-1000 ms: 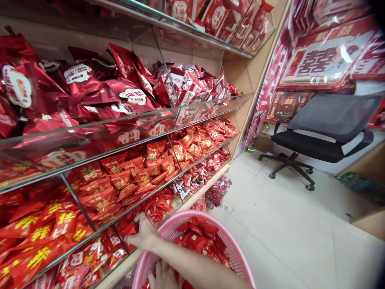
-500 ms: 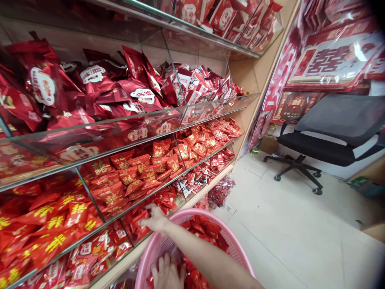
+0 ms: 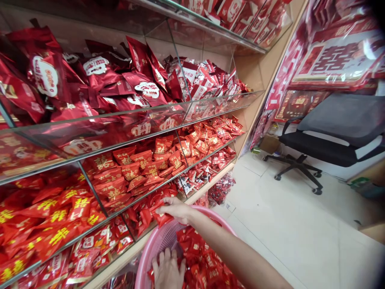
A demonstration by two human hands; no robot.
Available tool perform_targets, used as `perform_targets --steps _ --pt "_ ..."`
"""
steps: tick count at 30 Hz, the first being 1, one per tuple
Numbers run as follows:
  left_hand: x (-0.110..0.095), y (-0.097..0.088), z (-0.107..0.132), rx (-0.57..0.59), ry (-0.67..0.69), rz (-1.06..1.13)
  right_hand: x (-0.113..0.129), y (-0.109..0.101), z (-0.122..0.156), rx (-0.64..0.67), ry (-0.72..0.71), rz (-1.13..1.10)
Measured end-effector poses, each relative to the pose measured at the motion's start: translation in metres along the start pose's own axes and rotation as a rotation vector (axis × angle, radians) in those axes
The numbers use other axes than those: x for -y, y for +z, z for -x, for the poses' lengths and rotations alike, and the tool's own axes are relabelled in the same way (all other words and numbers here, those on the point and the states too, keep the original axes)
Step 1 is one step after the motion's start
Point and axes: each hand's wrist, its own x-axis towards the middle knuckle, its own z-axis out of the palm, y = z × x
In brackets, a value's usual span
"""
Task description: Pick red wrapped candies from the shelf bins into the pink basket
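Observation:
My right hand [image 3: 176,209] reaches across to the lowest glass bin of the shelf and is closed on a few red candy packets [image 3: 159,216] at the bin's front edge, just above the basket rim. My left hand [image 3: 167,271] rests inside the pink plastic basket [image 3: 156,245], fingers spread on the red packets [image 3: 204,261] heaped in it. The basket sits low in front of me, against the wooden shelf base.
Glass-fronted shelves [image 3: 126,116] packed with red sweet packets fill the left. A black office chair [image 3: 327,132] stands at the right on the pale tiled floor [image 3: 285,224]. Red decorations [image 3: 337,56] hang on the far wall. A bag of sweets [image 3: 221,188] lies on the floor.
My right hand moved right along the lowest bin and closed on red packets, lifting them toward the basket. My left hand stayed in the basket. The view shifted slightly.

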Motion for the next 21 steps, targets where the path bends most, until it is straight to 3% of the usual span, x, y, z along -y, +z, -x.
perform_targets --steps 5,9,12,16,21 --pt "0.001 0.000 0.001 -0.024 0.010 0.003 0.019 -0.047 0.066 0.122 -0.032 -0.135" --pt "0.001 -0.002 0.001 -0.026 0.025 0.011 0.021 -0.092 0.129 -0.002 0.010 -0.039" --pt "0.000 -0.003 0.001 -0.019 0.026 -0.001 0.010 -0.114 0.169 -0.128 0.058 0.066" --pt "-0.002 -0.007 0.001 -0.009 0.029 -0.021 -0.021 -0.116 0.201 -0.253 0.087 0.097" --pt "-0.004 -0.012 0.003 0.007 0.029 -0.029 -0.081 -0.100 0.201 -0.434 -0.057 0.101"
